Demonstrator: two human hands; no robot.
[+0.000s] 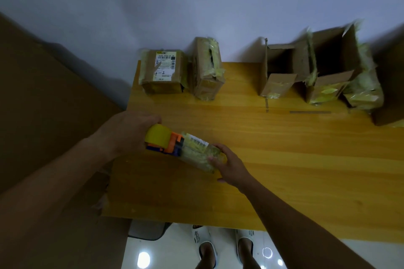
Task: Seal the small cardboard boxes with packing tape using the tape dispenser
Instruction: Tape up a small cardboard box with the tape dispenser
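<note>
A small cardboard box (197, 152) wrapped in yellowish tape, with a barcode label on top, lies on the wooden table (284, 159) near its left front. My left hand (129, 133) grips an orange and blue tape dispenser (166, 141) with a yellow tape roll, held against the box's left end. My right hand (229, 166) rests on the box's right end, fingers curled over its edge.
Two taped boxes (162, 72) (207, 70) stand at the table's back left. Open boxes with raised flaps (277, 70) (332, 65) stand at the back right. A large brown cardboard sheet (43, 105) leans at the left. My feet in white slippers (204, 247) are below the table edge.
</note>
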